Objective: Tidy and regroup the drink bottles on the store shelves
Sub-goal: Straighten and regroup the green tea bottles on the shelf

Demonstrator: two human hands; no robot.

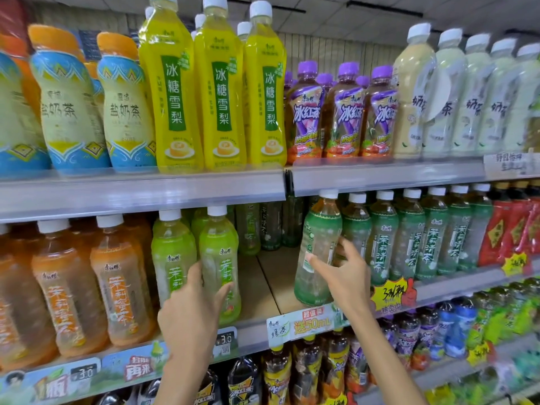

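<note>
Here each grip [191, 305] [346, 276] clasps a bottle — light-green [220, 267] (left), dark-green [318, 249] (right).

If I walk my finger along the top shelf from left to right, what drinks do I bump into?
Blue-and-cream bottles with orange caps → tall yellow bottles → purple-capped bottles → pale milky bottles with white caps.

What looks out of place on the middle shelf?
The dark green bottle in the right hand tilts and shows its back label, unlike its upright row. Bare shelf gapes beside it.
</note>
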